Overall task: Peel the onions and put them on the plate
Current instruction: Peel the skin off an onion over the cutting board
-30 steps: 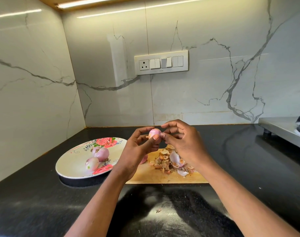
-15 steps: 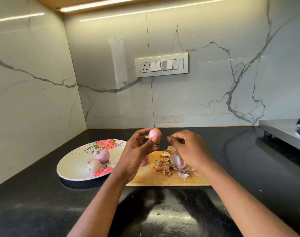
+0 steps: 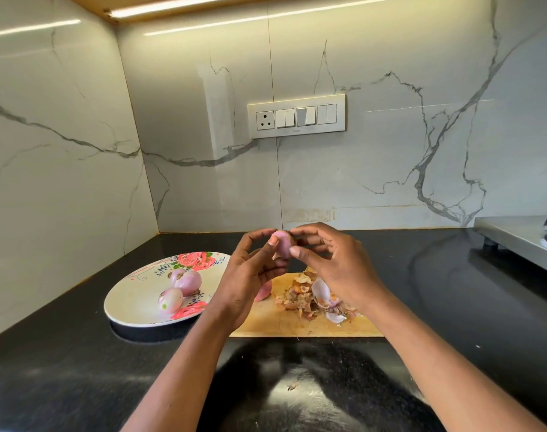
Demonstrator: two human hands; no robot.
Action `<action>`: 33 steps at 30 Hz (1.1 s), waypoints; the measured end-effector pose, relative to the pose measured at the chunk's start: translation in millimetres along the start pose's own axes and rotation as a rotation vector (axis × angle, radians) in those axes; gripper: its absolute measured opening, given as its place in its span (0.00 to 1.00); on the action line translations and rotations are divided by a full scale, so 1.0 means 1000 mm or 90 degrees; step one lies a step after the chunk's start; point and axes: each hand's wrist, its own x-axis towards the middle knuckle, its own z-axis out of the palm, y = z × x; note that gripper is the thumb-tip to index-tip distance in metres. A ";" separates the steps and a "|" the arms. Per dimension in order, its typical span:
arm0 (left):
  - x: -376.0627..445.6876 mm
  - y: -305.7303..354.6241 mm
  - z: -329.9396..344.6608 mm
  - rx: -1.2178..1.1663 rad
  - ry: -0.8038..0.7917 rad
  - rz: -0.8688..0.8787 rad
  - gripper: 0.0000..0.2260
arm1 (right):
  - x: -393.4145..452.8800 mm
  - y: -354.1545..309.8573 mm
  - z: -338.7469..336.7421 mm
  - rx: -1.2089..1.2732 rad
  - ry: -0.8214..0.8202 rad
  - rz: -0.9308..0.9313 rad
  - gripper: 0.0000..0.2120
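Onion [image 3: 283,244] — small, pale pink, glossy; pinched between both hands

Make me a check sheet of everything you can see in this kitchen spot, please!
Surface: black counter, glossy; wooden board on it.
Job's things: floral plate holds two peeled onions; a third onion is held above the board.
Clutter: peel pile on the board; a pink piece beside it.
Grippers: left hand and right hand both pinch the held onion.
Cables: nothing seen.
Surroundings: marble walls, switch panel, steel shelf at right.
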 end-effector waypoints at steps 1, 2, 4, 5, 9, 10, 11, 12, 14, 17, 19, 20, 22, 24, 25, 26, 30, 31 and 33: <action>0.000 0.000 0.000 0.003 -0.004 0.002 0.19 | 0.000 0.001 0.000 0.009 0.003 0.000 0.13; -0.001 0.000 0.000 0.009 -0.006 0.002 0.19 | 0.000 0.001 -0.001 0.016 0.005 0.001 0.12; -0.001 0.000 0.000 0.019 -0.003 0.000 0.19 | 0.000 0.003 -0.001 0.018 0.007 0.007 0.12; -0.001 0.000 0.000 0.019 0.001 -0.001 0.18 | -0.001 0.004 0.000 0.019 0.006 0.012 0.12; 0.000 0.000 0.001 -0.004 0.012 0.002 0.18 | -0.002 0.004 0.001 0.017 -0.005 0.015 0.14; 0.000 0.000 0.001 -0.008 0.012 0.003 0.18 | -0.002 0.004 0.001 0.012 -0.006 0.011 0.14; 0.000 0.000 0.001 -0.009 0.010 0.004 0.18 | -0.002 0.003 0.002 0.009 -0.005 0.010 0.14; 0.000 0.000 0.001 -0.006 0.008 0.007 0.18 | -0.002 0.003 0.002 0.008 -0.003 0.008 0.14; 0.000 0.000 0.001 0.003 0.000 0.014 0.18 | -0.002 0.003 0.002 0.006 0.007 -0.001 0.14; 0.001 0.000 0.000 0.013 -0.009 0.022 0.17 | -0.002 0.003 0.002 -0.010 0.025 -0.027 0.14; 0.001 0.000 0.000 0.016 -0.013 0.024 0.16 | -0.002 0.004 0.002 -0.030 0.029 -0.039 0.14; 0.001 -0.001 0.000 0.015 -0.015 0.025 0.16 | -0.002 0.004 0.002 -0.038 0.031 -0.041 0.13; 0.001 -0.001 0.000 0.010 -0.018 0.028 0.16 | -0.003 0.006 0.002 -0.040 0.045 -0.042 0.11; 0.000 -0.001 0.000 0.003 -0.019 0.029 0.16 | -0.003 0.006 0.002 -0.036 0.060 -0.037 0.11; 0.000 -0.001 0.000 0.003 -0.019 0.030 0.16 | -0.003 0.006 0.002 -0.034 0.059 -0.033 0.11; 0.000 -0.001 0.000 0.005 -0.019 0.031 0.15 | -0.003 0.006 0.002 -0.031 0.054 -0.028 0.11; 0.001 -0.002 -0.001 0.028 -0.017 0.033 0.13 | -0.003 0.002 0.004 -0.005 0.020 0.002 0.16; 0.000 -0.001 -0.001 0.033 -0.018 0.034 0.13 | -0.004 0.001 0.004 -0.007 0.020 0.000 0.17; -0.001 -0.001 0.000 0.045 -0.025 0.036 0.14 | -0.004 0.001 0.003 -0.027 0.036 -0.009 0.15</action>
